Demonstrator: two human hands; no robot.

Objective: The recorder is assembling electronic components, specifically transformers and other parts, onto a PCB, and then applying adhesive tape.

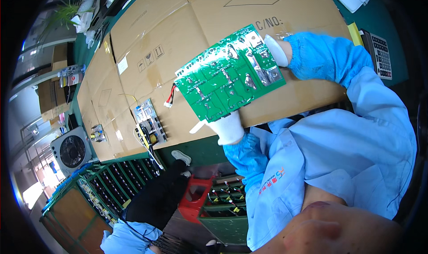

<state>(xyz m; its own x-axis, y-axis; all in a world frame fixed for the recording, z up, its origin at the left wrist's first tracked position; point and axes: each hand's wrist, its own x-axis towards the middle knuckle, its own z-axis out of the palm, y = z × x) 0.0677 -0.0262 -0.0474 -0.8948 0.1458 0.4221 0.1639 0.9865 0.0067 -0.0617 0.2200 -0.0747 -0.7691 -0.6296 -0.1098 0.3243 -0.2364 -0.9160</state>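
Observation:
A large green circuit board (232,75), with shiny solder patches on the side that shows, is held tilted above the cardboard. My left hand (228,128), in a white glove, grips its lower edge. At the board's right edge my right hand (276,51), also white-gloved, holds on; its fingers are mostly hidden by the board. A red and black lead with a white connector (168,104) hangs from the board's left side. Blue sleeve covers reach up to both gloves. Whatever parts sit on the board's far face are hidden.
Cardboard sheets (178,40) cover the table. Left of the board lie a circuit assembly (150,122) and a smaller one (98,133). A calculator (380,53) sits at right. A fan (71,149), green racks (111,182), a red stool (196,196) and another person (131,236) are beyond the edge.

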